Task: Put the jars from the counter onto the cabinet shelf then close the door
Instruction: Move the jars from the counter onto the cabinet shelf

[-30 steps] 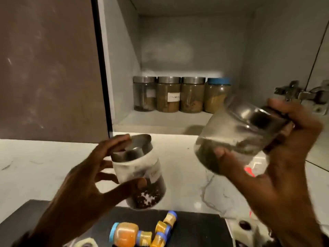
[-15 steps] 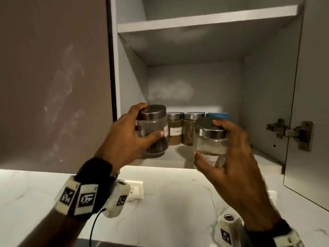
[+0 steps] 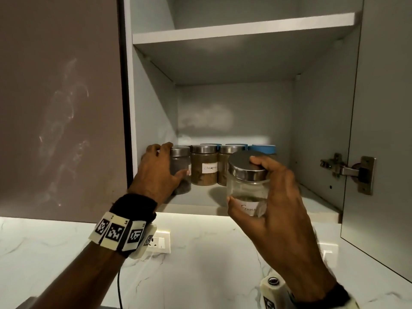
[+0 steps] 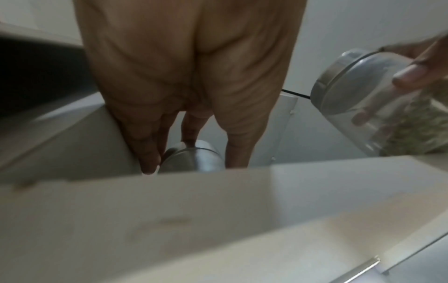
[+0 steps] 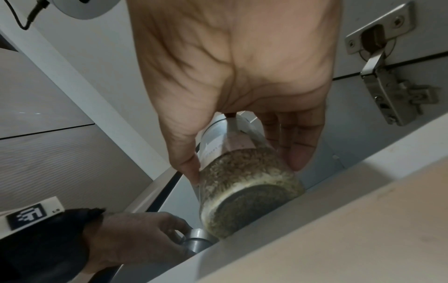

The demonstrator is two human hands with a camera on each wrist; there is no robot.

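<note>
My left hand (image 3: 163,169) grips a dark-filled glass jar (image 3: 181,170) with a steel lid, standing at the far left of the lower cabinet shelf (image 3: 200,200) against the side wall. The same lid (image 4: 194,157) shows between my fingers in the left wrist view. My right hand (image 3: 267,190) holds a second steel-lidded jar (image 3: 247,184), labelled, with green seeds at its bottom (image 5: 244,183), upright in the air just in front of the shelf's front edge. Several jars (image 3: 204,166) stand in a row behind them.
The cabinet door (image 3: 379,130) hangs open at the right on a steel hinge (image 3: 347,170). A shut brown door (image 3: 60,103) flanks the left. An upper shelf (image 3: 243,30) spans above. Below is a white marble backsplash with a socket (image 3: 159,241).
My left hand has pushed its jar further in, onto the shelf's left end. My right hand has stayed near the shelf's front with its jar. The view has tilted upward.
</note>
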